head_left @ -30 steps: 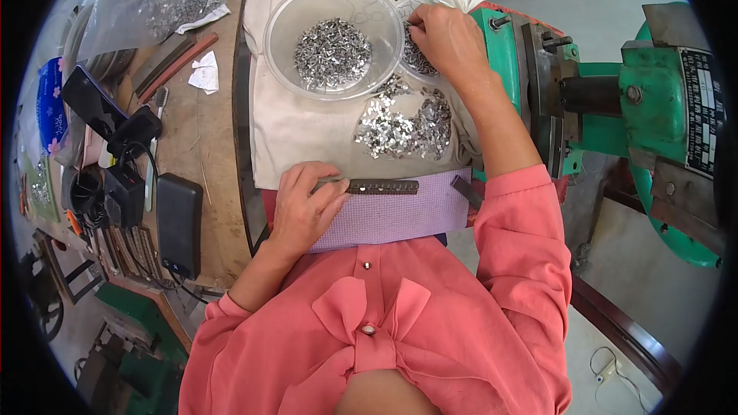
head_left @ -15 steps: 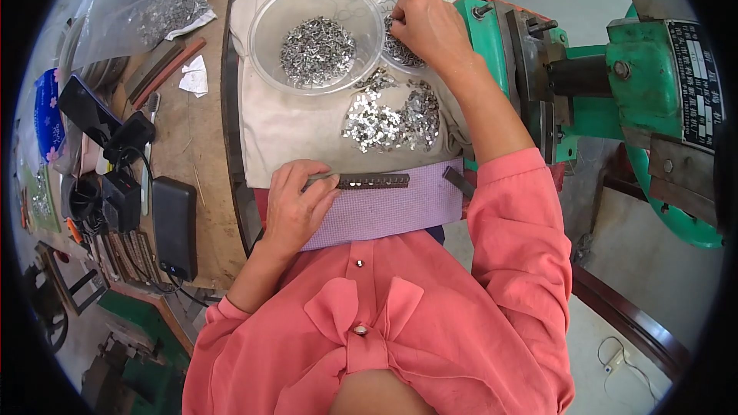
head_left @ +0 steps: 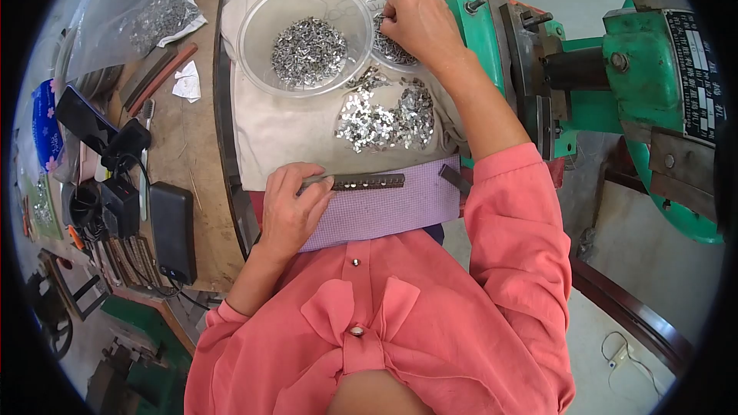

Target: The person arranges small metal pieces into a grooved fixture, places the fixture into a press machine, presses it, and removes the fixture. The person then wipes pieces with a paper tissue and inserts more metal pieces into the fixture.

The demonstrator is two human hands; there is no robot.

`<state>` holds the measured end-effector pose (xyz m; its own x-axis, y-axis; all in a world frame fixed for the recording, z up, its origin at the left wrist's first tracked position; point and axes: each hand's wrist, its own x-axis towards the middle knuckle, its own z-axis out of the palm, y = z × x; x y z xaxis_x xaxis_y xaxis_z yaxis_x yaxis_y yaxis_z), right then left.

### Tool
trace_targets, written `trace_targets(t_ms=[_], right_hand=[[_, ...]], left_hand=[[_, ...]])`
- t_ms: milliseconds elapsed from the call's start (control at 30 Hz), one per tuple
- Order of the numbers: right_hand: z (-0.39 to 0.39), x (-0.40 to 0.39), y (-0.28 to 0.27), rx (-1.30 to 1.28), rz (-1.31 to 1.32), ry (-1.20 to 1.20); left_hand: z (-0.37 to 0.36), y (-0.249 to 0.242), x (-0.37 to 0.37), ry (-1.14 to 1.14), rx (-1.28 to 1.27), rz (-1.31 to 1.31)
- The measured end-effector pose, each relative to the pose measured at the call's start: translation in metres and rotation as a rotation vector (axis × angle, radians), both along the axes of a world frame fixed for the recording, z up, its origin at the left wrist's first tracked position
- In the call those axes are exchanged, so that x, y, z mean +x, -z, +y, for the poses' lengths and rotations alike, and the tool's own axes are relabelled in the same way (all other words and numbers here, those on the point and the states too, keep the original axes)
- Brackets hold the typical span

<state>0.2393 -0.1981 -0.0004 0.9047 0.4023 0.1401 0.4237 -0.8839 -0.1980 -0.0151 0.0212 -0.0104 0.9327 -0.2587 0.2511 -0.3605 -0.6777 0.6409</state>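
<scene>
Meanwhile, the left hand grips a perforated metal strip; the right hand pinches pieces in a small bowl.

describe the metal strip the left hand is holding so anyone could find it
Start at the lilac woven cloth across the person's lap. Along its top edge lies a dark narrow metal bar, its near end under the left hand. Unlike the loose shiny pieces above, it carries one row of small holes.

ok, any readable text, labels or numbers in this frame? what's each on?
Nameplate on the green machine: rows of print, too blurred and small to read.
Blue packet at the bench's left edge: a flower pattern shows, no legible words.
Drawn lines on the white cloth near its top edge: a sketch, no letters readable.
Nothing else carries text, including the metal strip the left hand holds.
</scene>
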Motion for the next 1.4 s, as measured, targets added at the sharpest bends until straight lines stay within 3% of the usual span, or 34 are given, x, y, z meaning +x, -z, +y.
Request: trace_targets(t_ms=[133,433,600,767,900,1400], right_hand=[[-0.004,-0.009,-0.012,0.069,0.047,-0.001],[-0.021,-0.045,-0.048,0.351,-0.211,-0.037],[-0.035,-0.106,-0.069,0.627,-0.080,0.152],[-0.044,-0.182,-0.060,0.591,0.043,0.189],[-0.035,-0.219,-0.046,0.463,0.032,0.028],[-0.007,-0.219,-0.034,0.098,0.000,-0.276]], left_hand=[[0.000,-0.001,0.001,-0.002,0.008,0.015],[0.000,-0.001,0.001,0.007,-0.010,0.009],[0.001,-0.001,0.002,0.009,-0.016,0.029],[0.002,-0.001,0.003,0.014,-0.021,0.047],[0.003,0.001,0.004,0.019,-0.025,0.037],[0.001,-0.001,0.005,0.016,-0.068,0.027]])
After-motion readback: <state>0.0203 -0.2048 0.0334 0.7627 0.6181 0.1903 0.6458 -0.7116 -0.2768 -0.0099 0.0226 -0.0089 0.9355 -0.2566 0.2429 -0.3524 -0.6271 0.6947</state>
